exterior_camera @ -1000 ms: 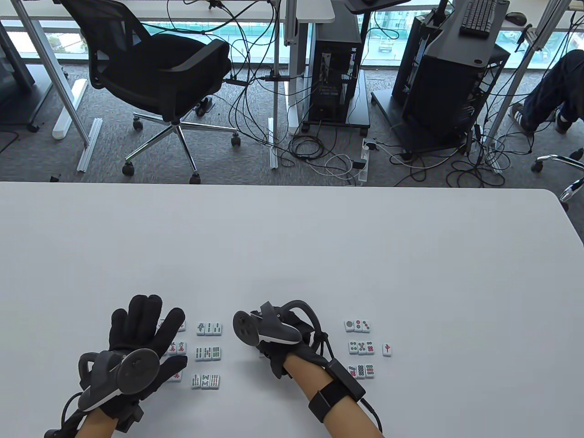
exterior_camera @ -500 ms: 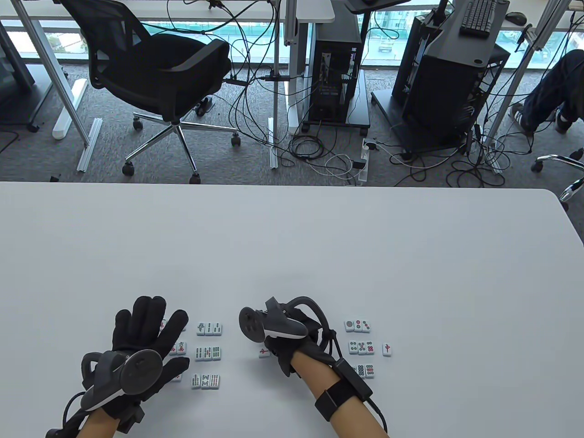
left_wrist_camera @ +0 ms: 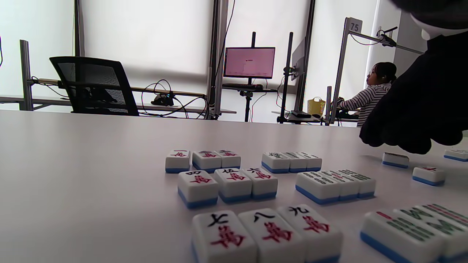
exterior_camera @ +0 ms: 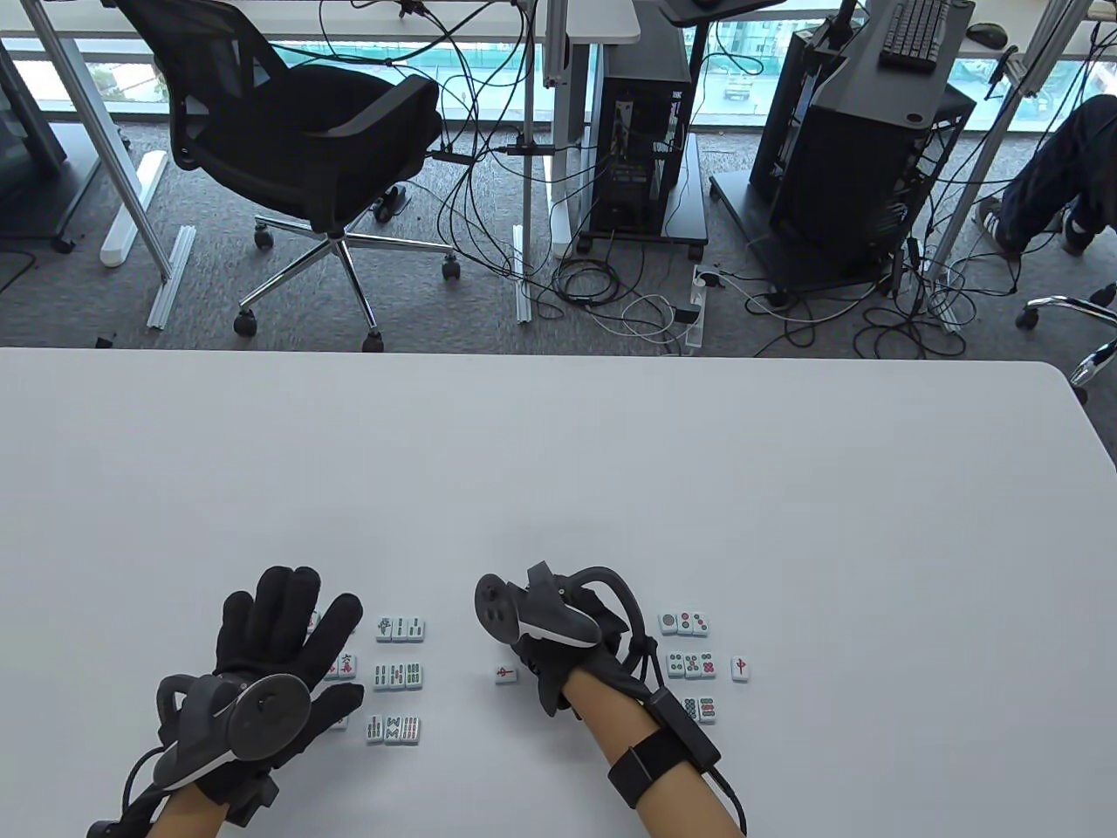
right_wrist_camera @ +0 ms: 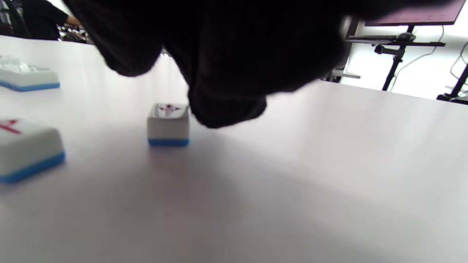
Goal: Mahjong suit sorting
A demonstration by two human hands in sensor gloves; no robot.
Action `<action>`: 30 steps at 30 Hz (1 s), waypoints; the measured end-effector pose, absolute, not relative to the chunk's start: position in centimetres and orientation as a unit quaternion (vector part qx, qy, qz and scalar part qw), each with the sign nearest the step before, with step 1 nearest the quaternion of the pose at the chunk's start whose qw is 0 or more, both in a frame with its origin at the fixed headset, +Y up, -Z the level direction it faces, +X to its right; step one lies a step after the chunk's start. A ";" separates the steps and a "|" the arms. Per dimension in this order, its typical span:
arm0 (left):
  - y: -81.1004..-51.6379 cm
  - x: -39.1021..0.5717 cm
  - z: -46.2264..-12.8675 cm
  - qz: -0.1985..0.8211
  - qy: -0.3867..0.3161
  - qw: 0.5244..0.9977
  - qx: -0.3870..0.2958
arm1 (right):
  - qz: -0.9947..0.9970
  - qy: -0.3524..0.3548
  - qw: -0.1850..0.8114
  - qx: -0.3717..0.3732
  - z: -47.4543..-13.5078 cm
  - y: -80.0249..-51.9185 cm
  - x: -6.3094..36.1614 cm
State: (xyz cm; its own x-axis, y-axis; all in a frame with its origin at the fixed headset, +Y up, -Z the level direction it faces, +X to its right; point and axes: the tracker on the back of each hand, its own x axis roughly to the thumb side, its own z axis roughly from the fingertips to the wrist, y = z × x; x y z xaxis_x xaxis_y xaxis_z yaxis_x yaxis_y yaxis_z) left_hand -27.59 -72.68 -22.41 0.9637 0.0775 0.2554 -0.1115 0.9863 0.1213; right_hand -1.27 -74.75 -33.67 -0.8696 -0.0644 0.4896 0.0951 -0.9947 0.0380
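The left hand (exterior_camera: 279,650) lies flat with fingers spread and straight over the character tiles (left_wrist_camera: 234,182), holding nothing. The right hand (exterior_camera: 558,650) hovers just beside a lone red-marked tile (exterior_camera: 505,673), touching nothing that shows; its fingers hide under the tracker, and the wrist view gives only dark glove close above the tile, so I cannot tell whether they are curled or loose. Beyond the left hand sit three neat rows of bamboo tiles (exterior_camera: 400,676), and right of the right hand three rows of circle tiles (exterior_camera: 689,665) with a second red-marked tile (exterior_camera: 740,668) beside them. Sorting looks nearly finished (all three suits grouped); only the two stray honours seem unplaced.
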 end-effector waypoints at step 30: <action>-72.4 -27.3 -22.2 0.038 -0.125 0.989 0.067 | -0.982 0.013 0.051 -0.183 -29.9 -71.0 16.8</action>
